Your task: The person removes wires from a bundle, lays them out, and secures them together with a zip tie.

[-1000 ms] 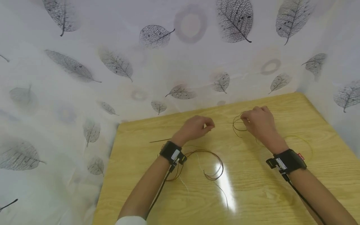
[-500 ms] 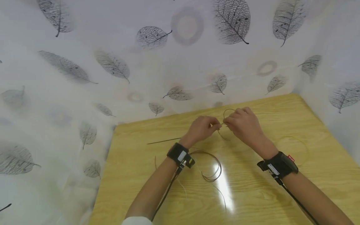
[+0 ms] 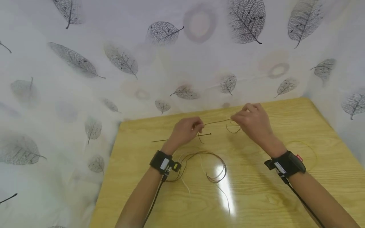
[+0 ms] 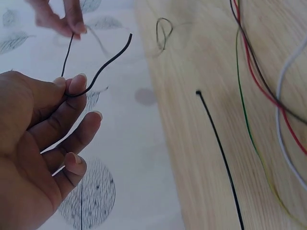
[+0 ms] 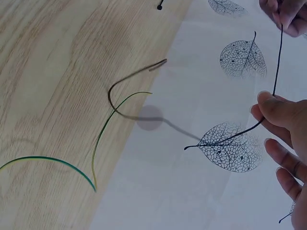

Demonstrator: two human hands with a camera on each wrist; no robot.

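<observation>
A dark wire (image 3: 218, 121) is held up between a person's two hands, just above the centre of the head view, over the far part of a wood-grain tabletop (image 3: 256, 196). One section is pinched between the thumb and forefinger of the left hand (image 3: 185, 131), whose other fingers are seen apart and loosely bent in the left wrist view. Another section is pinched between the thumb and fingers of the right hand (image 3: 252, 122), to the right of centre. Between the two grips the wire is drawn nearly straight. A short, curved end is left hanging below the left hand; beyond the right hand, a longer curved part is shown in the right wrist view.

Partly hidden behind the left hand, a black cable tie (image 3: 203, 135) is laid on the tabletop. Nearer the frame's centre, loosely curled wires (image 3: 209, 153) are spread; red, dark, white and green-yellow ones are seen in the left wrist view. At the right, a yellowish wire (image 3: 309, 147) is partly hidden by the right wrist. The background is filled by a pale, leaf-printed covering (image 3: 171, 63).
</observation>
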